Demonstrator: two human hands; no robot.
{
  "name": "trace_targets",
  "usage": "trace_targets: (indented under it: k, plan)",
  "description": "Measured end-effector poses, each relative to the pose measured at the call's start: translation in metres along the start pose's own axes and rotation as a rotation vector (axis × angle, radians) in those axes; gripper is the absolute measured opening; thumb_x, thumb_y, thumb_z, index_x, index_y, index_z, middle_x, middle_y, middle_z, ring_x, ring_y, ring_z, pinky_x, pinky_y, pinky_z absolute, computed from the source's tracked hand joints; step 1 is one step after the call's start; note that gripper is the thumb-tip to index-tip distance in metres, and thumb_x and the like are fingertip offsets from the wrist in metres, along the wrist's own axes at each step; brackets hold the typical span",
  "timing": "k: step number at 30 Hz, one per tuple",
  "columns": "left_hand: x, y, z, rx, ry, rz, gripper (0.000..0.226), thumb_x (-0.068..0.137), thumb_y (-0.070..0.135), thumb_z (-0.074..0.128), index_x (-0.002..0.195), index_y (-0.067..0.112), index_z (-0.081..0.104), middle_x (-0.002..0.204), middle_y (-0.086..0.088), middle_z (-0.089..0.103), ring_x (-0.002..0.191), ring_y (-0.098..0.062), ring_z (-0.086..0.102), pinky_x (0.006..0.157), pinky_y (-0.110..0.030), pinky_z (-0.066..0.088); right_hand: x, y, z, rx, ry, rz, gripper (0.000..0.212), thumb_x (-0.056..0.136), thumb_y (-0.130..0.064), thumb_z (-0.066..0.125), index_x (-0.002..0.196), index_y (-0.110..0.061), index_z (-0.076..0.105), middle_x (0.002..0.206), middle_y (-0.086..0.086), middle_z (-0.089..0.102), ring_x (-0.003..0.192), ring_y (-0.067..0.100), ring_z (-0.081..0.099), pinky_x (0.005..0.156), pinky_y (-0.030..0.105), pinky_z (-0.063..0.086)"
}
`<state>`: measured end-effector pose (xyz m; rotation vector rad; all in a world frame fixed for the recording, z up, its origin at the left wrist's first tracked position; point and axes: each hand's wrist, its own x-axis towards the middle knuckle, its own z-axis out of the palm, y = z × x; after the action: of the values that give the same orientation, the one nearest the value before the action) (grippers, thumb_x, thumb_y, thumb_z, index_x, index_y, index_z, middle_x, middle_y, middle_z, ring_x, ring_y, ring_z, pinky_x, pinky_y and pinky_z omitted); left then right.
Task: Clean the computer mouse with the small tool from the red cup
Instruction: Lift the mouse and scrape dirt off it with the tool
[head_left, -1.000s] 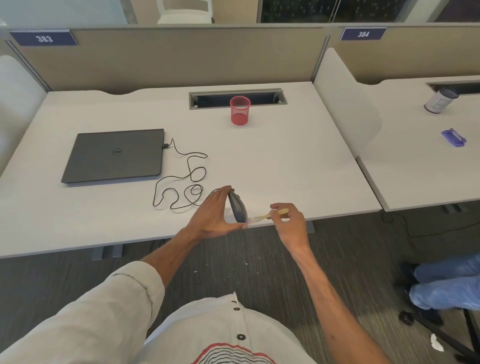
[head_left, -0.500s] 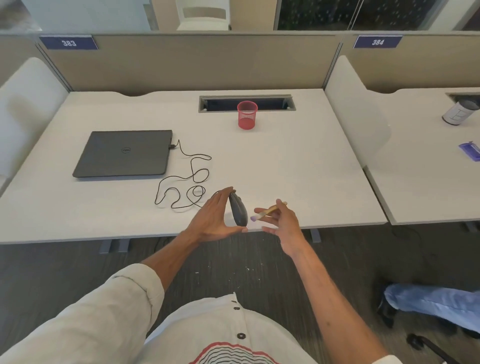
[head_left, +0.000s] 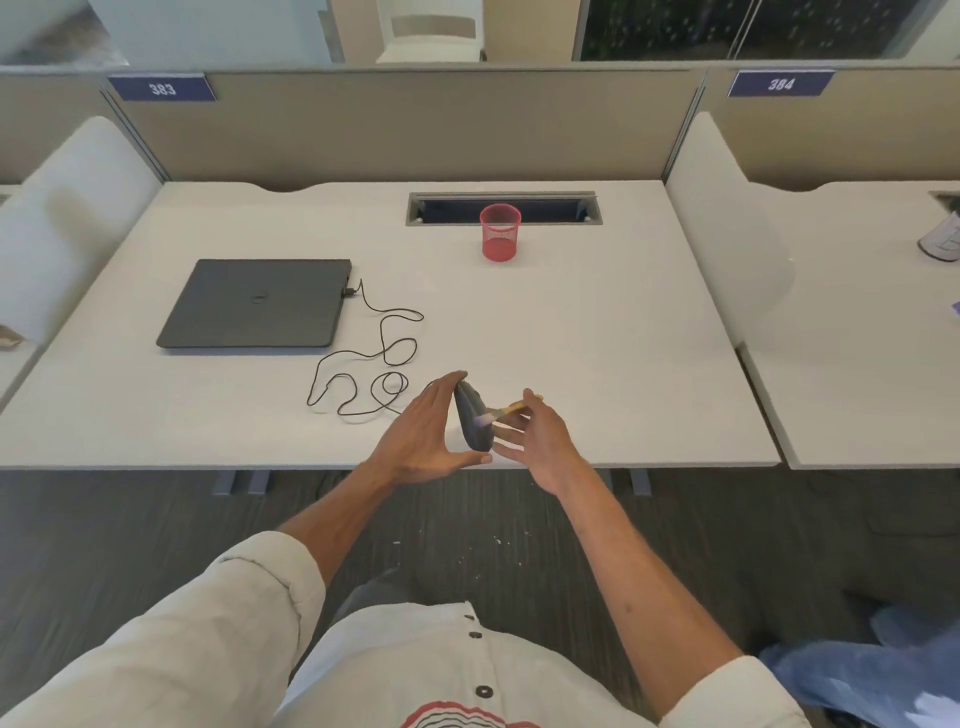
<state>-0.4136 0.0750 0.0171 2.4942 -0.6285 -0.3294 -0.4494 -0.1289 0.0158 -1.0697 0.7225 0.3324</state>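
Brushwork sits low centre: left hand (head_left: 423, 441) pinches the dark grey plastic computer mouse (head_left: 471, 420) on edge, end to end, while right hand (head_left: 540, 439) grips the small yellow-handled brush (head_left: 503, 412). Light, rigid, likely slippery shell; grip best kept on its ends.

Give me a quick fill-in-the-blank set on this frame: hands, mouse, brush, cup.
1. The dark grey computer mouse is held on its edge by the ____ hand.
2. The right hand holds a small wooden-handled brush whose bristles touch the ____.
3. The red mesh cup stands upright in front of the desk's cable ____.
4. The thin black cable runs from the mouse to the closed dark grey ____.

Missing words: left; mouse; slot; laptop
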Motion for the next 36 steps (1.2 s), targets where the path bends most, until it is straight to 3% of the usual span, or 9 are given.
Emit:
trace_targets:
  k: [5,15,21,28,36]
  plan:
    - [0.011,-0.005,-0.003,0.003,0.009,-0.019,0.132,0.076,0.075,0.088,0.174,0.023,0.015,0.177,0.001,0.034,0.16,-0.019,0.042,0.129,-0.037,0.038,0.013,-0.005,0.006,-0.033,-0.012,-0.021,0.048,0.119,-0.041,0.044,0.085,-0.013,0.06,0.113,0.014,0.08,0.123,0.039,0.074,0.114,0.059,0.056]
    - [0.077,-0.043,-0.029,0.029,-0.073,-0.046,0.131,0.08,0.073,0.086,0.175,0.022,0.011,0.181,0.001,0.027,0.164,-0.025,0.038,0.133,-0.045,0.039,0.068,-0.04,0.041,-0.117,0.014,-0.089,0.045,0.119,-0.041,0.046,0.089,-0.012,0.063,0.132,0.019,0.077,0.127,0.04,0.071,0.115,0.06,0.055]
    - [0.129,-0.064,-0.042,-0.003,-0.094,-0.053,0.133,0.079,0.064,0.091,0.175,0.019,0.01,0.182,0.0,0.024,0.166,-0.023,0.034,0.133,-0.042,0.037,0.114,-0.065,0.065,-0.147,0.043,-0.062,0.04,0.118,-0.042,0.046,0.108,-0.007,0.064,0.136,0.016,0.076,0.129,0.035,0.072,0.096,0.045,0.059]
    - [0.172,-0.079,-0.055,-0.017,-0.11,-0.032,0.123,0.077,0.059,0.094,0.168,0.016,0.024,0.172,-0.002,0.034,0.151,-0.025,0.049,0.12,-0.042,0.052,0.152,-0.083,0.083,-0.159,0.129,-0.051,0.042,0.119,-0.041,0.045,0.114,-0.006,0.067,0.136,0.017,0.075,0.131,0.035,0.069,0.114,0.055,0.057]
    - [0.201,-0.088,-0.049,-0.074,-0.155,-0.071,0.115,0.075,0.062,0.095,0.16,0.019,0.032,0.159,0.004,0.043,0.136,-0.021,0.056,0.109,-0.044,0.056,0.178,-0.096,0.082,-0.164,0.179,-0.035,0.038,0.119,-0.038,0.045,0.112,-0.006,0.065,0.137,0.019,0.075,0.132,0.033,0.069,0.118,0.055,0.054]
